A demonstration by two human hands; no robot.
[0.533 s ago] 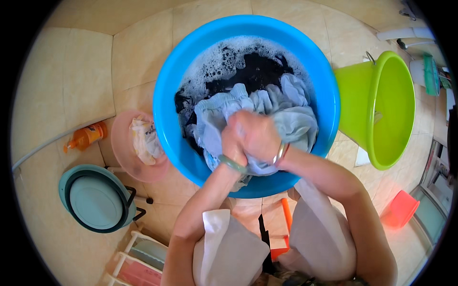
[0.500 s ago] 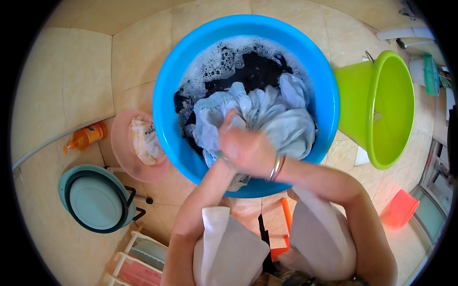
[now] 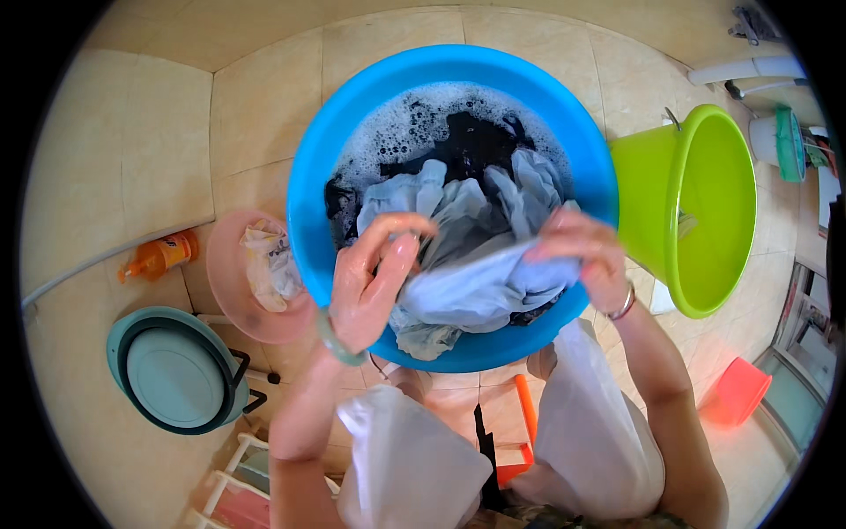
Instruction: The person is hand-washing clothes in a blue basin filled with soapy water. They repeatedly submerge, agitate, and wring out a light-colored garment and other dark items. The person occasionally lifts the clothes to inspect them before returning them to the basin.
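A pale blue-grey garment (image 3: pixel 493 286), wet and bunched, lies in a large blue basin (image 3: pixel 307 203). My right hand (image 3: pixel 582 256) is closed on its right side, and a fold stretches across toward my left hand (image 3: pixel 370 278). The left fingers are bent round at the garment's left edge, thumb against the cloth; part of their grip is hidden. Behind the garment, dark clothes (image 3: pixel 480 145) soak in water topped with white suds (image 3: pixel 397 123).
A tall green bucket (image 3: pixel 643 185) lies tilted beside the basin on the right. Left of it are a pink basin (image 3: pixel 233 300) with pale cloth, an orange bottle (image 3: pixel 163 256) and a grey-green basin (image 3: pixel 176 379). A red container (image 3: pixel 740 392) stands at lower right.
My hands, close together over the garment before, are now apart: the left has moved left, the right to the right. A fold of the garment now spreads between them.
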